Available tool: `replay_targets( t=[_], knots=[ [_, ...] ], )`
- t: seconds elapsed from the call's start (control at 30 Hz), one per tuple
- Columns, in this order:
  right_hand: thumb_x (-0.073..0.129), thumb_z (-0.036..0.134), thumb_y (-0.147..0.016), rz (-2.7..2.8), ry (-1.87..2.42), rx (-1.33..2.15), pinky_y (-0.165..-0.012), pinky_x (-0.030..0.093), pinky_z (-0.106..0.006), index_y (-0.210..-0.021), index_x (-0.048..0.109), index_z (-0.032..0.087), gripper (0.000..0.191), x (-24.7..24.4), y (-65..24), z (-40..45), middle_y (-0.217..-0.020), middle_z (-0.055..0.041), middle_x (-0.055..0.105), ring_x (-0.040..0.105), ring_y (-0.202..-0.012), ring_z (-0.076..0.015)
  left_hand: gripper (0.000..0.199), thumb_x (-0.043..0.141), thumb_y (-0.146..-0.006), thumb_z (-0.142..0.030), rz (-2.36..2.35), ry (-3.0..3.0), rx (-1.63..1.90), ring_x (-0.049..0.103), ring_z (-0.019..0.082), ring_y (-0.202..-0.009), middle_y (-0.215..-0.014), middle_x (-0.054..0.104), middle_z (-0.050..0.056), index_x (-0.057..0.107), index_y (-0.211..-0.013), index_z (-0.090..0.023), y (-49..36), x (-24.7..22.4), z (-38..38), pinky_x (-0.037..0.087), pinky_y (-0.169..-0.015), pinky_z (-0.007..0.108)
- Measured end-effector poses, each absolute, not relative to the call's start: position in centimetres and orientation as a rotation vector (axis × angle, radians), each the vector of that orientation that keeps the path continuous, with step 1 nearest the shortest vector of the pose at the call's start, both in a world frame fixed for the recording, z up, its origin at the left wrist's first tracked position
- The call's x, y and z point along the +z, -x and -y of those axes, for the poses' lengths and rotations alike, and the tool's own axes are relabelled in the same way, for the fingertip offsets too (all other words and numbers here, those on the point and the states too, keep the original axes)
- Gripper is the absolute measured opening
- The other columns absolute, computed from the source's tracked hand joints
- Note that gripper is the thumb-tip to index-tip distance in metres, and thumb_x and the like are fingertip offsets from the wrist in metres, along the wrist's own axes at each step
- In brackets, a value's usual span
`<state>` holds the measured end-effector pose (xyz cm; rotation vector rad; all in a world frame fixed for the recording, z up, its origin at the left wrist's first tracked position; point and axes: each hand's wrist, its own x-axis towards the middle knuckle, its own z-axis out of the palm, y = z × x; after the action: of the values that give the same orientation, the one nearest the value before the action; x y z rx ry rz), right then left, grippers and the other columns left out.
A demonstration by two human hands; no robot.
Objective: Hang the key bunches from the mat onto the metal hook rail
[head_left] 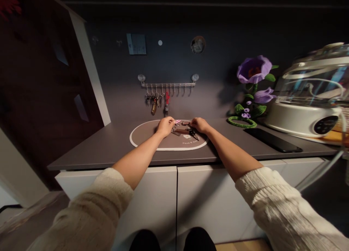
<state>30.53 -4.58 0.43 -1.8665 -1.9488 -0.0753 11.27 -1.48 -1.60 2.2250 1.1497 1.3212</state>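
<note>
The loose keys lie on the oval mat, right of its middle. Toward the mat's far edge, the left hand and right hand flank them, fingertips bunched; I cannot tell whether either grips anything. Behind the mat, a hook rail carries hanging keys; a black phone lies to the mat's right.

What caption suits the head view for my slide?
Left hand and right hand among keys on an oval mat, below a hook rail.

Grey countertop; oval mat with keys; to right, purple flowers, black phone, white appliance
</note>
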Motion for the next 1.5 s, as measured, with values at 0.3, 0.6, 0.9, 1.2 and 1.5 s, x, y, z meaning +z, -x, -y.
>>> replay_targets(
  t=[0.3,0.6,0.9,1.2,1.5],
  knots=[
    [0.054,0.020,-0.073,1.938,1.759,0.046,-0.060,0.036,-0.019,-0.069,0.063,0.013,0.012,0.6,-30.9,4.6,-0.069,-0.0038,0.063,0.051,-0.062,-0.0100,0.012,0.051,-0.074,-0.020,-1.171,-2.244,1.304,0.056,0.012,-0.066,-0.072,0.064,0.003,0.062,-0.075,-0.015,-11.2,-1.3,1.8,0.040,-0.060,0.022],
    [0.054,0.040,-0.070,1.750,1.456,0.409,-0.054,0.032,-0.021,-0.066,0.054,0.013,0.027,0.4,-31.3,4.3,-0.055,0.0010,0.050,0.040,-0.052,-0.0076,0.013,0.051,-0.075,-0.021,-1.109,-2.237,1.343,0.056,0.012,-0.067,-0.072,0.064,0.003,0.062,-0.074,-0.016,-11.3,-1.5,1.5,0.041,-0.063,0.022],
    [0.055,0.046,-0.069,1.608,1.220,0.570,-0.054,0.034,-0.021,-0.068,0.047,0.015,0.032,1.1,-29.9,4.8,-0.059,0.0024,0.048,0.041,-0.053,-0.0068,0.015,0.049,-0.077,-0.023,-1.036,-2.338,1.388,0.054,0.013,-0.070,-0.076,0.063,0.003,0.062,-0.077,-0.016,-11.7,-1.2,2.0,0.041,-0.068,0.023],
    [0.057,0.047,-0.069,1.594,1.008,0.695,-0.055,0.038,-0.021,-0.072,0.046,0.017,0.033,1.1,-28.3,5.2,-0.061,0.0035,0.047,0.043,-0.053,-0.0066,0.016,0.050,-0.076,-0.022,-0.911,-2.342,1.411,0.054,0.013,-0.075,-0.082,0.063,0.004,0.063,-0.083,-0.016,-12.5,-0.8,2.6,0.042,-0.072,0.024],
    [0.061,0.050,-0.063,1.649,0.960,0.775,-0.051,0.031,-0.020,-0.073,0.049,0.015,0.039,1.1,-27.6,5.7,-0.058,0.0045,0.047,0.039,-0.051,-0.0053,0.015,0.049,-0.076,-0.024,-0.818,-2.240,1.396,0.054,0.011,-0.068,-0.073,0.062,0.002,0.061,-0.078,-0.014,-12.7,-0.8,2.6,0.043,-0.067,0.023]
  ],
)
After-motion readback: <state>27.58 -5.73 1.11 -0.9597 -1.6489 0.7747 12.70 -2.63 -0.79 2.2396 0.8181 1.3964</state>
